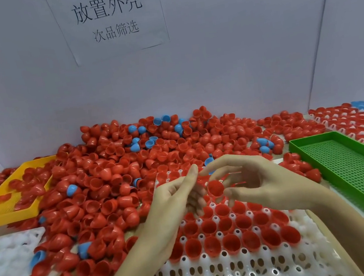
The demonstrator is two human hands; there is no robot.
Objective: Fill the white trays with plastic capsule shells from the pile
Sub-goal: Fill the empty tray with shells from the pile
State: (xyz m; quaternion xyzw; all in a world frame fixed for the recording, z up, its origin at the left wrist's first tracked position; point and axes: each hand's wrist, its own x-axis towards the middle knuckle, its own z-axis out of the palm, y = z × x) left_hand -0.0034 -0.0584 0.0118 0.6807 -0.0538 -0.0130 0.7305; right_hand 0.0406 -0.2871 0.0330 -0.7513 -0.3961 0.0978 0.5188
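Where hands meet — red shell, above tray

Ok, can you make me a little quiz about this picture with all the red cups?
1. True or false: the green tray is full of red shells.
2. Which hand holds a red shell above the white tray: A left hand, B right hand?
3. Fill in: among the red shells in the pile lie a few ____ ones.

Key: 1 false, it holds none. 2 B. 3 blue.
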